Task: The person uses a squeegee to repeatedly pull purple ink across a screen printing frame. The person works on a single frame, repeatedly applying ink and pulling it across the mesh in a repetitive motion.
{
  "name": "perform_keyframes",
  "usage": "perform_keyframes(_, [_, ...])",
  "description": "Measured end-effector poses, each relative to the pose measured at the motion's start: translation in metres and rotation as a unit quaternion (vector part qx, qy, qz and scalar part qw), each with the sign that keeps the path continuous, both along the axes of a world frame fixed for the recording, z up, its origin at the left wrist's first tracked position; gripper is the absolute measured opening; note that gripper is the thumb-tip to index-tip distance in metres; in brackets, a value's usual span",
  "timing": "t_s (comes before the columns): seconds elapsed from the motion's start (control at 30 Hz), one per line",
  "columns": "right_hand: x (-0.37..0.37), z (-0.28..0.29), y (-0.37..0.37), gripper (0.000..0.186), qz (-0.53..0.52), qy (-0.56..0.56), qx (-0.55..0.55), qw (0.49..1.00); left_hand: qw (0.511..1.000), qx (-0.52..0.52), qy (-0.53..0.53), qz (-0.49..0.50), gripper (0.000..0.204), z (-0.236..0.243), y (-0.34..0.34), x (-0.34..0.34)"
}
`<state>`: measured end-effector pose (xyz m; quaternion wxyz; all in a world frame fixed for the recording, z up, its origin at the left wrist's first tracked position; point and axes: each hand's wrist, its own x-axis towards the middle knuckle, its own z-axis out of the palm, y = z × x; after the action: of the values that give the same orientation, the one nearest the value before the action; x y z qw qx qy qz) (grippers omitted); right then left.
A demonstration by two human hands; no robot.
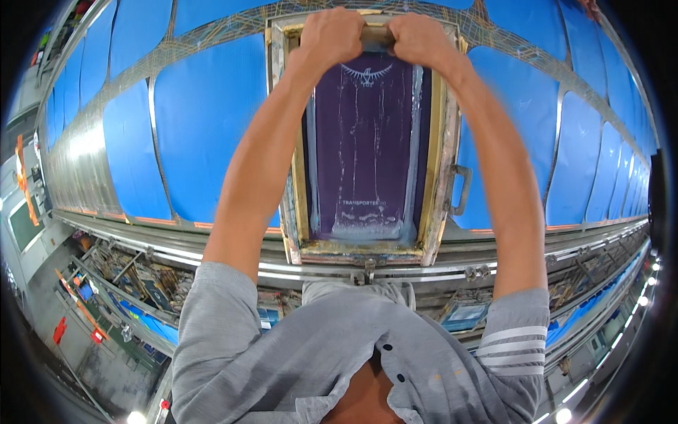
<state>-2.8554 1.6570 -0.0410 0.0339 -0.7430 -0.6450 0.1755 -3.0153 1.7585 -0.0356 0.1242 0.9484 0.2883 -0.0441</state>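
A wooden-framed printing screen (432, 212) with a dark purple mesh (367, 148) lies on a long table, over a blue fabric panel. Pale ink streaks run down the mesh, and a white bird-shaped stencil shows near its far end. Both my arms reach forward. My left hand (330, 37) and my right hand (418, 39) are closed side by side on a wooden squeegee handle (376, 37) at the far end of the screen. The blade under the handle is hidden by my hands.
Blue fabric panels (205, 120) lie in a row along the table, left and right of the screen (572, 155). A metal handle (462, 189) sticks out of the screen's right side. A metal rail (212, 244) runs along the near table edge. Racks and floor sit below.
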Motion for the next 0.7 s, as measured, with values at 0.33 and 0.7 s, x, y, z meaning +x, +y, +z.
perform_keyframes(0.33, [-0.178,0.014,-0.240,0.011,0.034,0.100,0.000,0.994,0.991,-0.128,-0.033,0.025,0.016,0.012,-0.241,-0.181])
perform_keyframes(0.7, [-0.134,0.009,-0.300,0.059,-0.190,0.080,0.219,0.954,0.989,-0.142,-0.044,0.026,0.034,0.023,-0.322,-0.234])
